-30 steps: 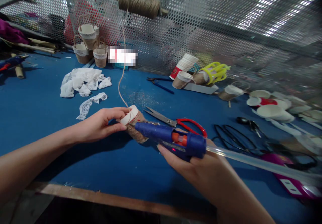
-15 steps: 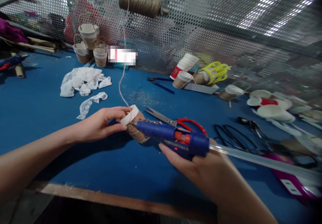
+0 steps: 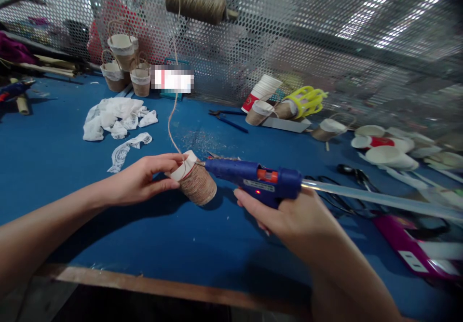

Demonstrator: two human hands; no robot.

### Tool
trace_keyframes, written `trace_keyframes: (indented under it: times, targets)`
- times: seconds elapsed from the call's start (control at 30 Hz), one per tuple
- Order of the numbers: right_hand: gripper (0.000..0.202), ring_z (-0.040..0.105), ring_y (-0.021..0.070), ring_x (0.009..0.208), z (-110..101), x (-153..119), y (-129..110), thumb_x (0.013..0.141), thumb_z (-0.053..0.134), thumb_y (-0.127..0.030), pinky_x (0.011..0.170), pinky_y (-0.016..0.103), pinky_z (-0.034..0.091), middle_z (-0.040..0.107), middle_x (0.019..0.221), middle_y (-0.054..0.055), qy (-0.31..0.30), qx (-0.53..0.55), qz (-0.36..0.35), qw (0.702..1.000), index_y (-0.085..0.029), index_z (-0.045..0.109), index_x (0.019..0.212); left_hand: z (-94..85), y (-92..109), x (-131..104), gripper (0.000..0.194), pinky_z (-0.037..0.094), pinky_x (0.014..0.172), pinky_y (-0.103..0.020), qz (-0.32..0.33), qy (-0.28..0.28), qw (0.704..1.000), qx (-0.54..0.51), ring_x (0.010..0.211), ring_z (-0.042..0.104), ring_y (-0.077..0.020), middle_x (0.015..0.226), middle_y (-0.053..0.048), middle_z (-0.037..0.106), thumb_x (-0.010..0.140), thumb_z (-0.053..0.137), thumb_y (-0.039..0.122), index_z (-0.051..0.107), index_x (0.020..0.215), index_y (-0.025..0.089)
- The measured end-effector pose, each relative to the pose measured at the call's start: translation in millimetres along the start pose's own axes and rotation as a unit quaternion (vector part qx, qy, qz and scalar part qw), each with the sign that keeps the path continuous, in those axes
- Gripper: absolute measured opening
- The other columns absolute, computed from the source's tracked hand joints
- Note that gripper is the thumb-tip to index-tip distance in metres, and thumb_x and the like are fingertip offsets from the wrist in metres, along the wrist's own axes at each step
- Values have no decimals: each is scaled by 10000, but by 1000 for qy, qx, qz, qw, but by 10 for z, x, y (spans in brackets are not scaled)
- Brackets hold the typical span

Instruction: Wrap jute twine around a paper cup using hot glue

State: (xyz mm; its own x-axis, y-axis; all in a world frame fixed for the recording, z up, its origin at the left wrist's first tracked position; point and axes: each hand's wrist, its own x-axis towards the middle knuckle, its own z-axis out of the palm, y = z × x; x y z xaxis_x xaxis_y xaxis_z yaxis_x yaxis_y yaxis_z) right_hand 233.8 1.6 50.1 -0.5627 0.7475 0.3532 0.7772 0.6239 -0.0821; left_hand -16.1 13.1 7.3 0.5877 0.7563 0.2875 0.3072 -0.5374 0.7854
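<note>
My left hand (image 3: 154,180) grips the white rim of a paper cup (image 3: 198,183), which lies tilted with its base to the lower right. Brown twine is wound around most of the cup's side, leaving a white band at the rim. From there a strand of twine (image 3: 174,107) runs up to a spool (image 3: 195,4) on a stick. A blue glue gun (image 3: 249,176) with a lit red lamp is in my right hand (image 3: 289,221). Its nozzle points at the cup near the rim; I cannot tell whether it touches. A long clear glue stick (image 3: 361,197) extends from its back.
Scissors (image 3: 220,157) lie mostly hidden behind the glue gun. White lace (image 3: 112,114) is heaped at left, near several twine-wrapped baskets (image 3: 140,82). Blue pliers (image 3: 229,121) and stacked paper cups (image 3: 265,90) sit farther back. A magenta power strip (image 3: 401,245) and black cable are at right.
The glue gun has moved from the cup's near side up to its upper right side, uncovering more of the twine and covering most of the scissors. My left hand keeps its hold.
</note>
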Motion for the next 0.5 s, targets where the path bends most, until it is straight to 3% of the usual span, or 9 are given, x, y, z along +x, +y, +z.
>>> trace_keyframes:
  times: [0.23, 0.5]
  targets:
    - [221, 552, 150, 466, -19, 60, -43, 776, 516, -291, 450, 255, 425, 532, 428, -22, -41, 155, 131, 978, -217, 567, 575, 1, 2, -1, 106, 386, 955, -399, 1, -3, 1000, 0, 1152, 478, -243, 1201, -139, 549, 837, 500, 204, 579, 887, 155]
    - [306, 501, 131, 377, -8, 89, -34, 772, 522, -320, 395, 245, 405, 492, 363, -34, -67, 183, 163, 967, -232, 500, 480, 10, -3, -7, 109, 399, 947, -388, 5, 2, 1000, -1, 1130, 493, -249, 1160, -137, 570, 838, 504, 213, 585, 886, 157]
